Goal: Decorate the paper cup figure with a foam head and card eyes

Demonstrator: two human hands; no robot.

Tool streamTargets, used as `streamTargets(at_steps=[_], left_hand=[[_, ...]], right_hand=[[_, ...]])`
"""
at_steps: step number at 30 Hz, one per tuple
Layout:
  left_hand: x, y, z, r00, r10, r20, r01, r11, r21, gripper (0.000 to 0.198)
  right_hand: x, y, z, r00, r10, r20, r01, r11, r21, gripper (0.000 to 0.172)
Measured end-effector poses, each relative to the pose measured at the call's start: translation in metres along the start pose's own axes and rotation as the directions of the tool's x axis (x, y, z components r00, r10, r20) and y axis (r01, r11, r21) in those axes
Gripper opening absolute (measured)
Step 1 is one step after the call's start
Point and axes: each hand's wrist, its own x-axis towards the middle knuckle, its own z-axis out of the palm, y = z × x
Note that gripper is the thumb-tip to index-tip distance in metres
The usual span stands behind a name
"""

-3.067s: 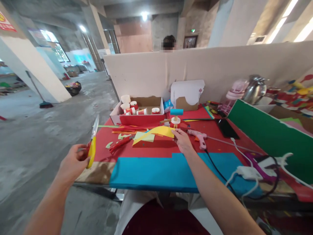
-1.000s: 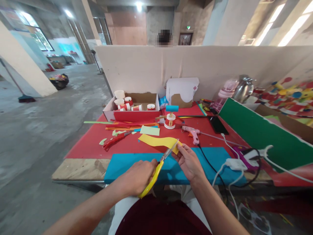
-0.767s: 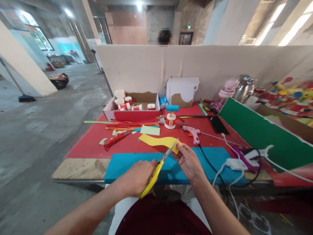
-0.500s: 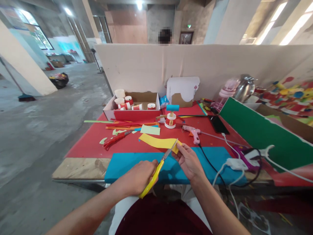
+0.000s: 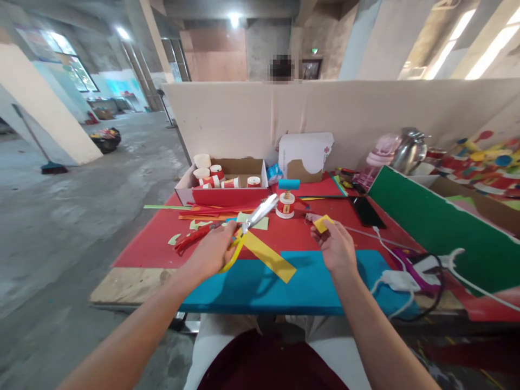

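Note:
My left hand (image 5: 215,246) is closed around yellow-handled scissors (image 5: 258,214), their blades pointing up and away to the right. A long yellow paper strip (image 5: 270,257) slants from beneath the scissors over the blue board (image 5: 252,295); whether my left fingers also touch it I cannot tell. Between the fingertips of my right hand (image 5: 336,246) is a small yellow paper piece (image 5: 324,223), apart from the strip. Behind the blades stands a red-and-white paper cup (image 5: 285,206) topped with a blue roll (image 5: 288,184). A pale green paper rectangle (image 5: 260,222) lies partly hidden behind the scissors.
A cardboard box (image 5: 227,195) holds several paper cups at the back left. Behind my right hand is a pink glue gun (image 5: 312,216), mostly hidden. A phone (image 5: 366,211), a white plug block (image 5: 400,280) with cables and a green-sided box (image 5: 430,233) stand right.
The small yellow piece has come off the strip. My right hand has moved right with it. My left hand has moved left and up with the scissors, and the strip now slants down to the right.

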Motion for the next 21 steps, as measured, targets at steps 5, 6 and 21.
streamTargets(at_steps=[5, 6, 21], left_hand=[[0.046, -0.009, 0.034, 0.931, 0.305, 0.200, -0.334, 0.933, 0.131, 0.029], [0.051, -0.010, 0.038, 0.912, 0.341, 0.227, -0.379, 0.914, 0.147, 0.031], [0.056, -0.012, 0.042, 0.861, 0.415, 0.294, -0.493, 0.822, 0.285, 0.028]], right_hand=[[0.034, 0.012, 0.020, 0.930, -0.332, -0.157, 0.328, 0.943, -0.052, 0.034], [0.040, 0.014, 0.017, 0.907, -0.364, -0.212, 0.359, 0.931, -0.064, 0.035], [0.048, 0.025, -0.001, 0.911, -0.345, -0.224, 0.322, 0.937, -0.131, 0.038]])
